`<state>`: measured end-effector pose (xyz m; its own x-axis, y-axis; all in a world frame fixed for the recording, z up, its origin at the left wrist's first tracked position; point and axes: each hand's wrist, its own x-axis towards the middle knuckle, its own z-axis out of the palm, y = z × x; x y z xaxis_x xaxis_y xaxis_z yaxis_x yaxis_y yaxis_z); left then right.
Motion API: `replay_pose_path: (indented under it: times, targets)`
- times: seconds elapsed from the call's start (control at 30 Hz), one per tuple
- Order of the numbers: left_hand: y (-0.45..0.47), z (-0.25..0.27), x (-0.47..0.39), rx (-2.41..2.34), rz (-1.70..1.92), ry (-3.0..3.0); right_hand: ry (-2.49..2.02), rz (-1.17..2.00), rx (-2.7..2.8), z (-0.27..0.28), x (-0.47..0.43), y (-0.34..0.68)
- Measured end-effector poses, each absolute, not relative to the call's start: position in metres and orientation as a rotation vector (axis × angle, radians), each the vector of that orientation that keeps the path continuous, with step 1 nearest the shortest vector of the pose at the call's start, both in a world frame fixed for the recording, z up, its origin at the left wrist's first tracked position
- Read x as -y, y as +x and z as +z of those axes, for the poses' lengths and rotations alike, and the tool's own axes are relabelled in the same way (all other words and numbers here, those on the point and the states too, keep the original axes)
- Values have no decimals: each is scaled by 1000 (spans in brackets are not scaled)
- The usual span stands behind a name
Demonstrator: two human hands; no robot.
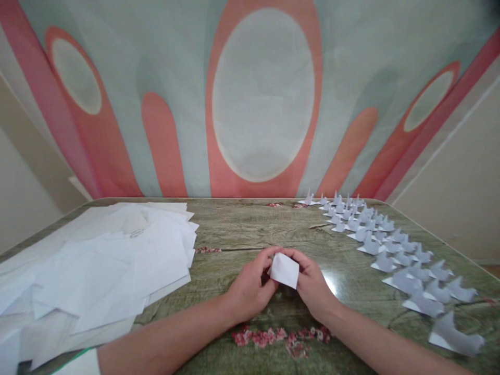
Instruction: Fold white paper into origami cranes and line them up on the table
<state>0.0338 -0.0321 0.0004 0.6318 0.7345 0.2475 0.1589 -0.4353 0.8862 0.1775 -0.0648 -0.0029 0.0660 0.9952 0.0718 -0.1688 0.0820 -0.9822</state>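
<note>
Left hand [252, 285] and right hand [312, 284] both pinching small folded paper [284, 270], above table [242, 229]

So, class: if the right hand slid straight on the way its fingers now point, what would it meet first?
The right hand points inward, toward the left hand. First in its line is the folded white paper both already pinch, then the left hand's fingers right behind it.
</note>
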Motion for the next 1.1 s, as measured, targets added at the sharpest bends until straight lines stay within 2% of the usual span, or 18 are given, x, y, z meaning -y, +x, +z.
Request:
replay_pose_path:
  times: [0.47, 0.7, 0.93, 1.1]
  targets:
    - [34, 4, 33, -679, 779, 1931, -1112, 1133, 1113, -7, 65, 177]
    - [29, 0, 25, -815, 810, 1994, -1203, 972, 1336, -12, 61, 183]
    - [23, -4, 10, -897, 776, 1921, -1199, 916, 1649, -3, 60, 205]
    - [19, -2, 5, -921, 774, 2074, -1201, 879, 1726, -5, 56, 211]
